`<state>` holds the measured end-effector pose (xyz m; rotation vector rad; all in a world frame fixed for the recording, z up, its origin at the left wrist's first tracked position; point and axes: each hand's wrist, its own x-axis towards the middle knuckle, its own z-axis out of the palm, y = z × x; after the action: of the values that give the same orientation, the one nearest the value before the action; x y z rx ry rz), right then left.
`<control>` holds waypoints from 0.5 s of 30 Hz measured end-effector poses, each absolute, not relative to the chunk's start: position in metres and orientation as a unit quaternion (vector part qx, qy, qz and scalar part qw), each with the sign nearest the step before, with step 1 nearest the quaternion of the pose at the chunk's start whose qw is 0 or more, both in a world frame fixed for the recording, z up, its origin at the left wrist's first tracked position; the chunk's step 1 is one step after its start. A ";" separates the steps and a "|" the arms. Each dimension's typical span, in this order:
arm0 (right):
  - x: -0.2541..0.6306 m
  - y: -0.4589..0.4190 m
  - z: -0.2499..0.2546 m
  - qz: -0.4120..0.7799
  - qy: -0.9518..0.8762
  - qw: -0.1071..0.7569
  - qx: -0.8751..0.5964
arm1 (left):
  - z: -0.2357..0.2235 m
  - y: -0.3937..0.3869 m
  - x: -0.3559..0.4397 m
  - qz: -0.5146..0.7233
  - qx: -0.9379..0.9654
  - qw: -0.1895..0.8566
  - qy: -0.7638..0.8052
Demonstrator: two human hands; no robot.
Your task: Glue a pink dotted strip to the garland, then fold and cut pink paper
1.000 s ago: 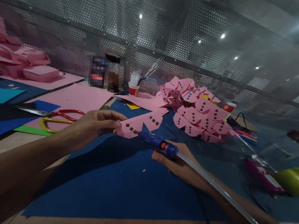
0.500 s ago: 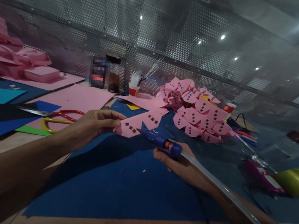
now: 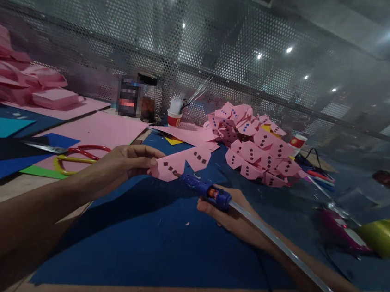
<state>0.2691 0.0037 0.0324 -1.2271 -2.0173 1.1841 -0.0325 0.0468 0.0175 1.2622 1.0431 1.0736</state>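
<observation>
My left hand (image 3: 128,162) pinches the left end of a pink paper cutout (image 3: 169,163), notched in the middle and marked with small dark squares in two rows. My right hand (image 3: 230,212) is wrapped round a blue glue gun (image 3: 197,186), its tip against or just over the lower right edge of the cutout's left half. A long clear glue stick (image 3: 275,240) runs from the gun's back toward the lower right. Beneath both hands lies a blue sheet (image 3: 156,249).
Pink cutouts with dark squares (image 3: 263,155) are heaped at the back right. Scissors (image 3: 75,154) rest on coloured sheets at left. A red-and-white cup (image 3: 174,118) holds thin sticks. A magenta device (image 3: 344,231) sits at right, beside a yellow roll (image 3: 385,236).
The glue gun and my right hand have shifted slightly left and down, bringing the tip over the cutout's left half. My left hand and the cutout have barely moved.
</observation>
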 end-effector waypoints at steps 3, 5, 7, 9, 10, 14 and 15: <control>0.270 0.004 0.031 0.434 -0.741 0.246 -0.449 | 0.019 0.046 -0.031 0.458 0.536 0.547 0.451; 0.271 0.004 0.030 0.434 -0.740 0.246 -0.450 | 0.020 0.046 -0.029 0.458 0.534 0.547 0.453; 0.271 0.004 0.031 0.435 -0.740 0.249 -0.449 | 0.021 0.046 -0.028 0.459 0.532 0.551 0.450; 0.270 0.004 0.032 0.435 -0.740 0.250 -0.449 | 0.021 0.046 -0.028 0.458 0.529 0.559 0.446; 0.270 0.003 0.032 0.435 -0.740 0.249 -0.448 | 0.021 0.046 -0.029 0.458 0.526 0.562 0.444; 0.271 0.003 0.033 0.432 -0.743 0.247 -0.448 | 0.021 0.044 -0.029 0.463 0.518 0.569 0.440; 0.271 0.003 0.033 0.432 -0.743 0.249 -0.447 | 0.022 0.043 -0.029 0.465 0.517 0.568 0.441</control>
<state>0.2713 0.0032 0.0326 -1.2191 -2.0230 1.1764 -0.0294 0.0432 0.0219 1.2136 1.0352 1.0911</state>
